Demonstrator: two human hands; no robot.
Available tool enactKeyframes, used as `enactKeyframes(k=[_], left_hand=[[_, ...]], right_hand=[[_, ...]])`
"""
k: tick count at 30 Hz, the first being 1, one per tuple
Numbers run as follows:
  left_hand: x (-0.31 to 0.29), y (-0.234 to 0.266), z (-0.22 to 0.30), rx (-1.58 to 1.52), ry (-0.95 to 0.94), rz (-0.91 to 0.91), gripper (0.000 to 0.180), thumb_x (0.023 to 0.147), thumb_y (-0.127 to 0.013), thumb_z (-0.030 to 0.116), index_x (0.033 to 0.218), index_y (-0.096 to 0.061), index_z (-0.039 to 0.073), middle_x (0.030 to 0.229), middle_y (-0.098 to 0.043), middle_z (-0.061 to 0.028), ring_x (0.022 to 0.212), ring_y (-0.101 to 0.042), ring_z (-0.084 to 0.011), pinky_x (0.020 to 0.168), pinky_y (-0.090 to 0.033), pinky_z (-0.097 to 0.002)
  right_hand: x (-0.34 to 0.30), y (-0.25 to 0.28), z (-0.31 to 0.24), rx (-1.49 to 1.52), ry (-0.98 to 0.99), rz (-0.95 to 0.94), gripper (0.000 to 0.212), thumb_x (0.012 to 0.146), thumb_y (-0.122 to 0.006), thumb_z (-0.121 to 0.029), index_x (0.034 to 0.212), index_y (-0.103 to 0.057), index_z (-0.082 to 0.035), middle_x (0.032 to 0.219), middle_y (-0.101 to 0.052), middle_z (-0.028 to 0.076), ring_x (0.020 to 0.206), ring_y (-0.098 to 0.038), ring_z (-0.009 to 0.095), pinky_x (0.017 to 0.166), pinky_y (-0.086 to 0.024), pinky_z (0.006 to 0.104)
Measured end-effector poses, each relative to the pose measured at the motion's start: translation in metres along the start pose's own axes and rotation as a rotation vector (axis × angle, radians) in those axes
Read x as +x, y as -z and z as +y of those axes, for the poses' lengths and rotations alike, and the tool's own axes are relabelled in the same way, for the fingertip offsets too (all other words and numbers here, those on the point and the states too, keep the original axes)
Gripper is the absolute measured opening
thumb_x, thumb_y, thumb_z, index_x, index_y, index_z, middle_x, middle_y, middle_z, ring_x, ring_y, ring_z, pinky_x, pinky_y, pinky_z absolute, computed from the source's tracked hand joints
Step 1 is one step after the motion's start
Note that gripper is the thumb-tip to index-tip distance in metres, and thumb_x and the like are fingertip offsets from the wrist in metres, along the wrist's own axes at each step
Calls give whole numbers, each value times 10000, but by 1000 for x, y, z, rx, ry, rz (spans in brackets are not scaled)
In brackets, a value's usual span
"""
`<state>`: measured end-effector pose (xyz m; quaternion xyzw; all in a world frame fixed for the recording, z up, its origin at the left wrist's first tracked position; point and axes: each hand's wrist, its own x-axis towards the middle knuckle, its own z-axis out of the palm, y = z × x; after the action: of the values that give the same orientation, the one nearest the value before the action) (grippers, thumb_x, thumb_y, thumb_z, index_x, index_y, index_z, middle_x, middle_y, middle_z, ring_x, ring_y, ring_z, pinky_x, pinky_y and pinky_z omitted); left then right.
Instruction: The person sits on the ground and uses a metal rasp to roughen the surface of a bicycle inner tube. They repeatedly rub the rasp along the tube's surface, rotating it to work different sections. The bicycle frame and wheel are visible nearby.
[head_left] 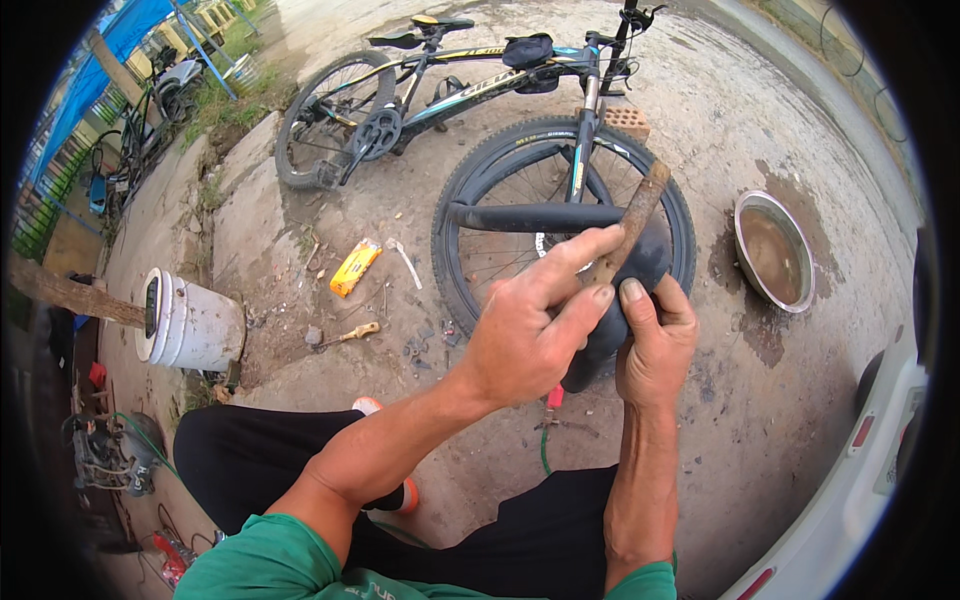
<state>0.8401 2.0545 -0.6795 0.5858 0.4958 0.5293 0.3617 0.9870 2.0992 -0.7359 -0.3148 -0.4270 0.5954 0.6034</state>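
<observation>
My left hand (530, 325) is closed around a brown, rough, rod-like stick (645, 200) that points up and away. The stick lies against a black inner tube (535, 217), which hangs out of the bicycle's front wheel and bends back toward me. My right hand (658, 350) pinches a stretch of that tube between thumb and fingers, right beside the left fingertips. What the stick's lower end touches is hidden by my fingers. Just beyond my hands, the front wheel (455, 255) still carries its tyre, with the tube partly outside it.
The bicycle (480, 85) stands ahead, near a perforated brick (627, 122). To the right sits a metal basin (775, 250) of murky water, with a white vehicle (850, 500) nearer. Leftward are a white bucket (205, 325), a yellow box (355, 267) and a wooden-handled tool (350, 335).
</observation>
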Motion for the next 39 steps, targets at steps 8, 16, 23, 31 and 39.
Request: enactKeyframes(k=[8,16,23,31,39], left_hand=[[-1,1,-10,55,-25,-44,472,995,-644,33,1460,-569,5,1110,-762,-140,825,-694,-103,748,-564,-280],[-34,2,-10,18,-54,-80,454,1009,-627,46,1459,-573,14,1060,-764,-106,814,-680,-95,729,-553,-288],[5,0,0,14,39,-31,459,1004,-634,48,1459,-575,18,999,-736,-106,788,-663,-86,703,-535,-279],[-12,-12,-15,45,-52,5,478,984,-637,20,1459,-578,20,730,-637,6,655,-512,-29,606,-454,-243],[-37,-5,-7,24,-59,-24,484,992,-640,32,1471,-567,19,850,-673,-37,710,-593,-50,648,-490,-243]], right_hand=[[6,8,7,-38,35,-129,273,958,-699,20,1224,-675,74,1024,-596,-18,899,-534,51,780,-456,211],[5,8,6,-54,44,-15,238,950,-697,30,1183,-703,77,1058,-641,6,931,-583,73,827,-483,231],[4,9,5,-236,146,-56,271,945,-680,44,1213,-696,80,1133,-627,42,975,-585,96,838,-485,246],[5,12,10,-204,128,-68,275,944,-668,59,1216,-694,82,1121,-611,41,953,-573,83,809,-478,234],[5,12,7,-97,110,-32,267,940,-652,62,1203,-695,85,1088,-614,23,933,-573,75,811,-472,229]])
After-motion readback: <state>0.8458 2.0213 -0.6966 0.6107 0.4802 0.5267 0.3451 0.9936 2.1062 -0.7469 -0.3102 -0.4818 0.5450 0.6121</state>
